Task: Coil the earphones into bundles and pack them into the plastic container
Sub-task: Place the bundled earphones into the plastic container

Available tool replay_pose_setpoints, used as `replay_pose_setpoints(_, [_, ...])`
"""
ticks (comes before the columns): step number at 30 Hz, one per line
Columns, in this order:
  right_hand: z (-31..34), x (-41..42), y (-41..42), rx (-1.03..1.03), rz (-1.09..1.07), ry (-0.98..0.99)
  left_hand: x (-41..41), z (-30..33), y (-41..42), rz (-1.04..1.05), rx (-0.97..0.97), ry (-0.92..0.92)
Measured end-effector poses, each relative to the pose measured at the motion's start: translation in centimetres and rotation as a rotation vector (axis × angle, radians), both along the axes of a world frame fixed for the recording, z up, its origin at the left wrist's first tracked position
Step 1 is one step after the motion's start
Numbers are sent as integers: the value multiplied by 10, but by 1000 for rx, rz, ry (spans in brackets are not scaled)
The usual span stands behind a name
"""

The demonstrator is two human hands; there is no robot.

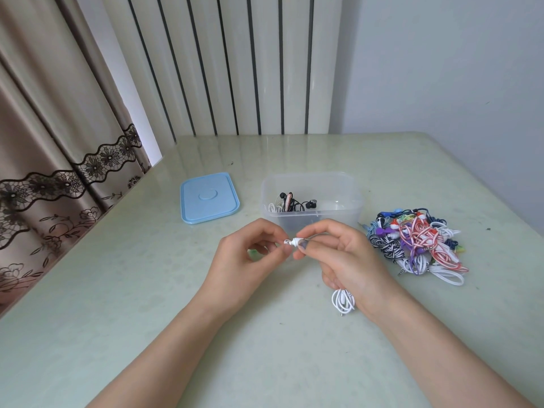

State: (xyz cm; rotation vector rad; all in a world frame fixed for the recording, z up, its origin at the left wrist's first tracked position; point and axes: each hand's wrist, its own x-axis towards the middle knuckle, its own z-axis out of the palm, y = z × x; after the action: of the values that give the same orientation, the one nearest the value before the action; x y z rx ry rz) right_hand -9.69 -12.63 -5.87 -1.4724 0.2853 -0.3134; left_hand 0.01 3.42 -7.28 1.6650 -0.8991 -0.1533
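Just above the worktop (147,290), a white earphone set (343,300) is gripped in the right hand (347,260), with its coiled loops and plug hanging below the palm and its earbud end (295,242) pinched at the fingertips. That same end is also pinched from the other side by the left hand (244,254), so both hands are closed on the one cable. Directly beyond the hands stands the plastic container (312,201), with a few dark and pale earphones already lying inside. Beyond the left hand lies the blue lid (209,198), off the container. Just to the outer side of the right hand sits the pile of tangled earphones (418,245), not yet coiled.

Judging from the loose hanging loops, the bundle could spring apart if the right hand's grip were relaxed before the end is tucked or wrapped. Were the cable pulled too hard at the earbud, the coil could be dragged out of shape.

How the cable runs inside the right palm is hidden by the fingers, and whether one or two earbuds are held cannot be made out.
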Motion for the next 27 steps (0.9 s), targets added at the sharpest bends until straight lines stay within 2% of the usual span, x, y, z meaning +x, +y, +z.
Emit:
replay_pose_setpoints(13, [-4,1,-2,-6,-34,-2,-2,3,1,-28,6,-15])
replay_pose_setpoints(27, [4,-4,-8,107,139,15,-1,6,2,-175,-51,109])
